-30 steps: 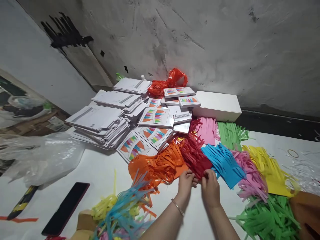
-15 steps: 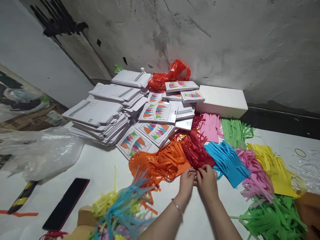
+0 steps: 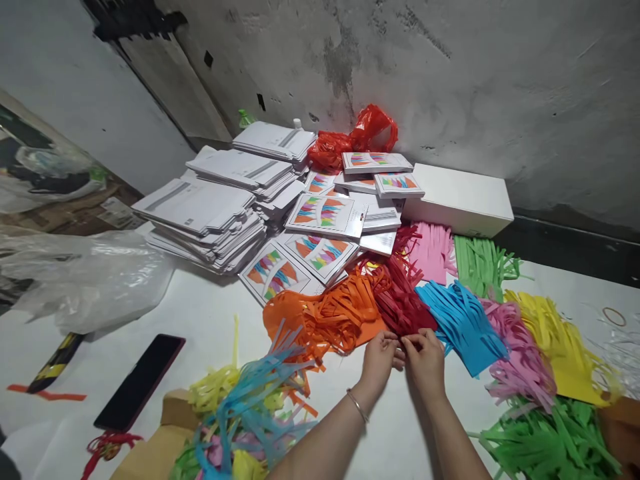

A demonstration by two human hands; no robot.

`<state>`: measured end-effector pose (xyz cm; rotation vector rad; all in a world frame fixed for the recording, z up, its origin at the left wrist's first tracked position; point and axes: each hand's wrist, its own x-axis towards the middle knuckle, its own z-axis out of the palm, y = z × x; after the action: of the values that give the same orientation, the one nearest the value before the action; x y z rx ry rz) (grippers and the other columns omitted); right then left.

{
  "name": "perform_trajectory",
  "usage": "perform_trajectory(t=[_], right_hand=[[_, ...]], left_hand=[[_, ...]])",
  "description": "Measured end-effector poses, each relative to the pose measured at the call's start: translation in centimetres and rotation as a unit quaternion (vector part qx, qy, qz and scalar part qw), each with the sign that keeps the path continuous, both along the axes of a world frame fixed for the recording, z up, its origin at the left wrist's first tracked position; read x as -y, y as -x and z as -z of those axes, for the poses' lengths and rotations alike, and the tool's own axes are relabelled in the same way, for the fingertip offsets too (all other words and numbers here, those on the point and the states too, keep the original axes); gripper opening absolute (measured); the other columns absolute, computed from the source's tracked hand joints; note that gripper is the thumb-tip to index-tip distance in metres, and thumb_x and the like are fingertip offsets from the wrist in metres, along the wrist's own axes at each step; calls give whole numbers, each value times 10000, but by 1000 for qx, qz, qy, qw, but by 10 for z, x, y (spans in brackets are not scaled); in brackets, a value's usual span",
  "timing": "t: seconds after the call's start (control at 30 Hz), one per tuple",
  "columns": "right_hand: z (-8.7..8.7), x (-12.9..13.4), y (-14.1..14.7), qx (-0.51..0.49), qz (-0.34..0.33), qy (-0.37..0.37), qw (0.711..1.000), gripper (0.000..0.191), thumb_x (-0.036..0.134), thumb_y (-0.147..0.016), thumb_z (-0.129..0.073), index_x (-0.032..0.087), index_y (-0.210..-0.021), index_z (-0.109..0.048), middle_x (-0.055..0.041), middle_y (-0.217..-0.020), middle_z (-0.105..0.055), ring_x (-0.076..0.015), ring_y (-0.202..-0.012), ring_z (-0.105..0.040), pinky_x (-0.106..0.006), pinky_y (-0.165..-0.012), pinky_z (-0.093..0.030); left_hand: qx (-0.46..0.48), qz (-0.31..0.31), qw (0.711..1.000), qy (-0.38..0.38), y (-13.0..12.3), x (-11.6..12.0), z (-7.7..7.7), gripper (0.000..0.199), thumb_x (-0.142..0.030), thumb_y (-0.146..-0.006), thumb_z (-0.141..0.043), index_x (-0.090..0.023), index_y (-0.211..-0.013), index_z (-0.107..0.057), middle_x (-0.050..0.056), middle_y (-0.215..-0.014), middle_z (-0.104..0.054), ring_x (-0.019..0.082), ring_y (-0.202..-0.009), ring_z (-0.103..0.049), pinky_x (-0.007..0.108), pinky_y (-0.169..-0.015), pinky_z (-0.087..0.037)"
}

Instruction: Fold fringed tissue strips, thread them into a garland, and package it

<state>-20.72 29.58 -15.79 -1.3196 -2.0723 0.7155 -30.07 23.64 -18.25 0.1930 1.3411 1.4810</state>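
Note:
My left hand (image 3: 381, 359) and my right hand (image 3: 425, 355) are close together at the near tip of a dark red fringed bundle (image 3: 401, 293). The fingertips of both hands are pinched together, and what lies between them is too small to make out. A bracelet (image 3: 357, 405) circles my left wrist. Left of my hands lies an orange fringed bundle (image 3: 333, 313), with its strips bunched up. To the right is a blue fringed piece (image 3: 463, 325), with a pink fringed one (image 3: 523, 357) beside it.
Flat boxes with coloured tassel pictures (image 3: 327, 213) and white card stacks (image 3: 200, 207) stand behind. A white box (image 3: 457, 197) and red plastic bag (image 3: 360, 137) sit by the wall. Left are a phone (image 3: 140, 381), cutter (image 3: 56, 363) and clear bag (image 3: 120, 280). Yellow (image 3: 570, 360) and green fringes (image 3: 550, 437) lie right.
The view has shifted slightly, so everything sits a little further right. My hands stay at the red bundle's tip, the fingers of my right hand drawn a little closer into a pinch.

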Motion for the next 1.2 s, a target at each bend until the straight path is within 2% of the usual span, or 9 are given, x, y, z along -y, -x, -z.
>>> perform_trajectory(t=[0.13,0.43,0.67,1.2], right_hand=[[0,0,-1,-20,0,33,999,335,434,-857,-551,195,-661,-680,-53,-765,-594,-229,-750,-553,-372,-754,-390],[-1,-6,-9,-47,-44,93,994,396,501,-866,-518,191,-736,-727,-96,-868,-615,-264,-883,-579,-362,-762,-451],[-2,-7,-9,-47,-45,99,993,386,505,-853,-537,188,-743,-727,-94,-859,-608,-267,-888,-574,-366,-773,-443],[1,-6,-7,-25,-44,82,995,367,484,-865,-526,195,-740,-714,-85,-861,-612,-262,-888,-575,-368,-784,-424]], left_hand=[[-9,3,1000,-2,0,0,-1,366,-459,-743,-681,-155,-887,-536,-2,-585,-617,134,-455,-599,235,-437,-495],[-19,-6,1000,13,-1,-6,1,470,-568,-714,-696,-171,-887,-513,-1,-617,-631,139,-458,-617,226,-413,-493],[-22,3,1000,12,-1,-6,-1,436,-552,-724,-687,-174,-869,-525,-13,-576,-616,133,-428,-600,223,-401,-491],[-31,1,999,14,-2,-5,4,399,-520,-752,-677,-170,-880,-533,-7,-620,-619,135,-440,-613,221,-386,-497]])
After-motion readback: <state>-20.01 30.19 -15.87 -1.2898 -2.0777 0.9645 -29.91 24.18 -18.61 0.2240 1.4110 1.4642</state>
